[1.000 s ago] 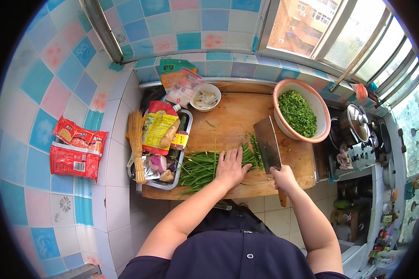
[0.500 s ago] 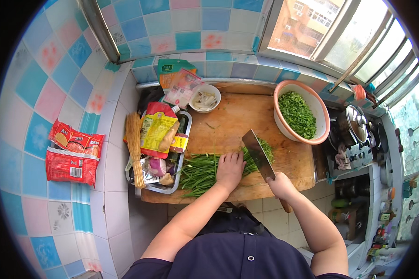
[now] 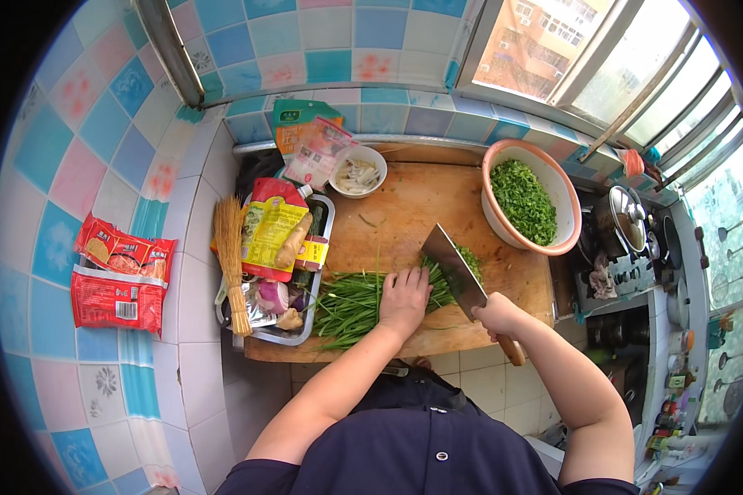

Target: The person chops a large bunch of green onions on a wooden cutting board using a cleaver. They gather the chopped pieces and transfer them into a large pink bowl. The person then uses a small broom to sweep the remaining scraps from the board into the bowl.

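A long bunch of green chives (image 3: pixel 351 304) lies across the wooden cutting board (image 3: pixel 388 216). My left hand (image 3: pixel 404 299) rests over the bunch, its fingers curved across the stalks and pressing them to the board. Just right of those fingertips is the broad blade of a cleaver (image 3: pixel 454 266). My right hand (image 3: pixel 499 314) is closed round the cleaver's wooden handle. Chopped chives (image 3: pixel 469 260) show past the blade, partly hidden by it. More chopped greens (image 3: pixel 523 202) fill a large orange-rimmed bowl (image 3: pixel 491 210) at the board's far right.
A metal tray (image 3: pixel 328 227) on the left holds packets, a ginger root (image 3: pixel 294 242) and a purple onion (image 3: pixel 272 295). A straw brush (image 3: pixel 231 264) lies across its edge. Behind stands a small white bowl (image 3: pixel 357 172) of pale pieces. A pot (image 3: pixel 625 219) is at right.
My right hand and the cleaver handle have risen slightly, and my right elbow has swung outward. My left hand stays on the chives. The whole view has shifted a little.
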Motion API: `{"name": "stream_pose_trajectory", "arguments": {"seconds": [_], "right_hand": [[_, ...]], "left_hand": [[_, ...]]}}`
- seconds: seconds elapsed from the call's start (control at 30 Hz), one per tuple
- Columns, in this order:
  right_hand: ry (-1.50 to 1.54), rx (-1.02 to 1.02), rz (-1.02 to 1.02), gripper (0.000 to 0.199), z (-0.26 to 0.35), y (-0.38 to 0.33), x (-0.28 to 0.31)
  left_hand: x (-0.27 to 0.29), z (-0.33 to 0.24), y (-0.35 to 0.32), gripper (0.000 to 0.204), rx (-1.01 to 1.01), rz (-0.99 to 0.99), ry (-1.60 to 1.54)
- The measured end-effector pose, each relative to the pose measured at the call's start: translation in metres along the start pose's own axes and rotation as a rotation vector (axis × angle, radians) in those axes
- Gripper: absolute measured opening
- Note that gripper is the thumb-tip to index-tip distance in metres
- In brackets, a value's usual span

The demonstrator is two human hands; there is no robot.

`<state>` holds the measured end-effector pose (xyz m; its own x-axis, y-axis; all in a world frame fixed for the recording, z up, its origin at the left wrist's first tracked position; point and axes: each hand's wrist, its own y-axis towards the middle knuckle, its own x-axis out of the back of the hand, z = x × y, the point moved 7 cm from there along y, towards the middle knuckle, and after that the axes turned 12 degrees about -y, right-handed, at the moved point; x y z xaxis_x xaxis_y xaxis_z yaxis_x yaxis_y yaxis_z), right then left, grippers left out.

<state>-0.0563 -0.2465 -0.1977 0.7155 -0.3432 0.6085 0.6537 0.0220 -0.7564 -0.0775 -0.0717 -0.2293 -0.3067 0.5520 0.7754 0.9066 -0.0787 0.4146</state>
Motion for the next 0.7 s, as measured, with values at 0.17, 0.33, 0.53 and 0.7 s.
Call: {"name": "stream_pose_trajectory", "arguments": {"seconds": [0.17,0.33,0.53,0.7], "right_hand": [[-0.078,0.082,-0.321,0.033,-0.002,0.025,-0.027],[0.143,0.026,-0.229,0.03,0.004,0.023,-0.015],[0.178,0.13,-0.233,0.028,-0.008,-0.007,0.012],[0.002,0.171,-0.263,0.031,0.0,-0.04,0.012]], "left_hand": [[-0.004,-0.002,-0.001,0.038,0.004,0.012,0.012],[0.005,-0.001,-0.003,0.039,-0.003,-0.013,-0.041],[0.015,0.002,-0.003,0.043,0.035,-0.019,-0.093],[0.009,0.004,-0.003,0.041,0.054,-0.025,-0.074]]}}
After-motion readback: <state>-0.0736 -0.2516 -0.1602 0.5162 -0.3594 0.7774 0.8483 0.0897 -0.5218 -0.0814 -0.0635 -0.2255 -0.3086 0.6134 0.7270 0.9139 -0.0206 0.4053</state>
